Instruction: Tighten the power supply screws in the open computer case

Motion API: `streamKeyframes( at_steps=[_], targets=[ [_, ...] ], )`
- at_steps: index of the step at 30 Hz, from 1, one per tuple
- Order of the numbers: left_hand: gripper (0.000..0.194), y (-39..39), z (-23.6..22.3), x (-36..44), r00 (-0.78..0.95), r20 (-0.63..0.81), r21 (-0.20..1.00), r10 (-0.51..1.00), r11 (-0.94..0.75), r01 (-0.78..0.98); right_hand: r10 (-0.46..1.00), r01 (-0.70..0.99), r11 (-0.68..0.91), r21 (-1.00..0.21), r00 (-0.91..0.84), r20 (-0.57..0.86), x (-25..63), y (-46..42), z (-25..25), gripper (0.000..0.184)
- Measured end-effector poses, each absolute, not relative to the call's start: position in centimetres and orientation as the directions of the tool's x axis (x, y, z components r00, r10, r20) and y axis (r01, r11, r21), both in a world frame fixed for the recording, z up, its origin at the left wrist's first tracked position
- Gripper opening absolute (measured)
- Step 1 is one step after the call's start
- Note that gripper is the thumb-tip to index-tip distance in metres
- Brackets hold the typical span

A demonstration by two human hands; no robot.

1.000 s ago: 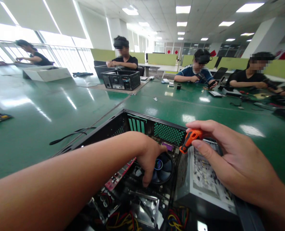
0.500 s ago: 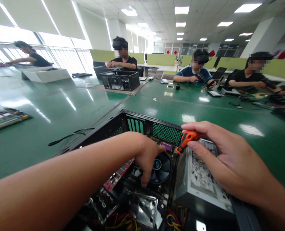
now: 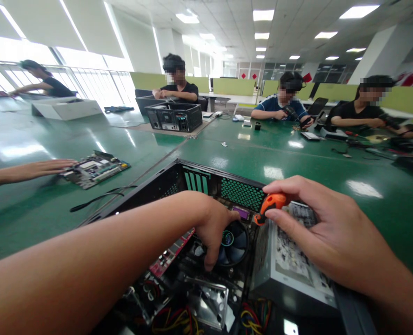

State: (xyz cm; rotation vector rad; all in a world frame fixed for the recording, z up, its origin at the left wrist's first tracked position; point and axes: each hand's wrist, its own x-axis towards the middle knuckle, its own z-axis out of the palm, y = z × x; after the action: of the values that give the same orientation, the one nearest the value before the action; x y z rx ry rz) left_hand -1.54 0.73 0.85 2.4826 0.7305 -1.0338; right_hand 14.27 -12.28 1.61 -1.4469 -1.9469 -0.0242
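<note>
My left hand (image 3: 213, 228) reaches into an open computer case (image 3: 241, 181) and grips the left side of a round black cooling fan (image 3: 235, 244). Thumb and forefinger lie along the fan's rim; the other fingertips are hidden. In my right hand (image 3: 318, 223) is an orange and black screwdriver (image 3: 274, 203), pinched by its handle between thumb and fingers. Its shaft cannot be made out. The screwdriver is above and right of the fan, beside the metal power supply (image 3: 297, 265). A red circuit card (image 3: 171, 253) sits left of the fan, partly under my forearm.
At left, another person's hand (image 3: 56, 166) touches a motherboard (image 3: 96, 168) on the green table. A black cable (image 3: 95, 200) lies beside my case. Several people work across the table, one behind another computer case (image 3: 173, 116). Coloured wires (image 3: 178, 318) fill the near end.
Another person's hand has come in from the left and the motherboard has moved right, towards my case. The screwdriver has turned slightly in my right hand. My left hand stays on the fan.
</note>
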Motion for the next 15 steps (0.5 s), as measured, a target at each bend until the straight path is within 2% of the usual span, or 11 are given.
streamKeyframes(
  at_steps=[5,11,15],
  targets=[
    [0.128,0.75,0.79,-1.57,0.598,-0.734,0.11,0.323,-0.812,0.573,0.852,0.85,0.356,-0.389,-0.123,0.509,14.43,-12.32,1.61,0.018],
    [0.126,0.55,1.13,-1.37,0.596,-0.735,0.098,0.323,-0.82,0.565,0.838,0.836,0.393,-0.382,-0.155,0.523,14.44,-12.21,1.38,0.034],
    [0.127,0.54,1.15,-1.34,0.596,-0.731,0.097,0.332,-0.814,0.572,0.833,0.841,0.396,-0.369,-0.16,0.53,14.5,-12.34,1.49,0.031]
  ],
)
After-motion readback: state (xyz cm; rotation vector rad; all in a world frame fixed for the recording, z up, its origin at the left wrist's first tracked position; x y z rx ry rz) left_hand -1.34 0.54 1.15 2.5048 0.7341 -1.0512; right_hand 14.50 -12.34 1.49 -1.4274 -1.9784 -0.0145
